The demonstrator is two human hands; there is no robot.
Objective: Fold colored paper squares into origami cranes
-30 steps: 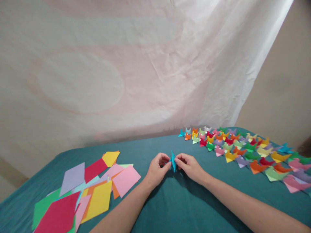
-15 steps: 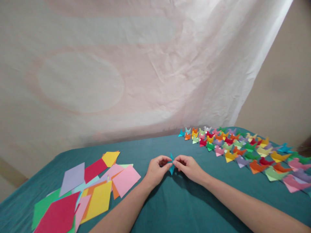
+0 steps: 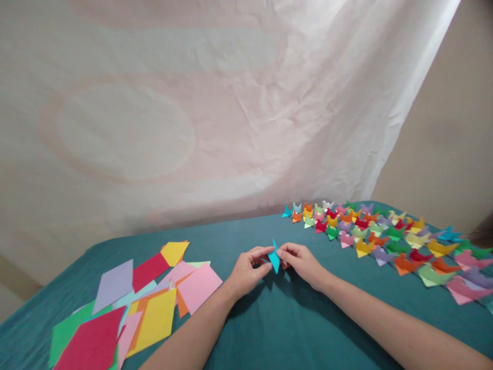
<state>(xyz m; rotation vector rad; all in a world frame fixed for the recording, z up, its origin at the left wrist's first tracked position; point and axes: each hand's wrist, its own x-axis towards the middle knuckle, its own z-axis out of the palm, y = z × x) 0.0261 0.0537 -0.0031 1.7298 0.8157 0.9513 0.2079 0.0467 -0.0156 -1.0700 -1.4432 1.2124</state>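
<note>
A small folded piece of bright blue paper (image 3: 274, 260), pointed at its top and bottom, is held up over the table between my hands. My right hand (image 3: 299, 262) pinches its right edge with thumb and forefinger. From the other side, my left hand (image 3: 248, 270) grips its left edge between the tips of the forefinger and thumb, with a gap behind them. Parts of the paper's far side are hidden.
Loose coloured paper sheets, a red one (image 3: 92, 339) and a pink one (image 3: 200, 287) among them, overlap on the left of the green-blue tablecloth (image 3: 246, 339). Several rows of folded paper birds (image 3: 406, 263) stand at the right. A pale cloth (image 3: 231, 128) hangs behind.
The blue paper has turned from nearly edge-on so that a broad flat face shows. My left fingers have spread a little, and both hands stay in about the same place.
</note>
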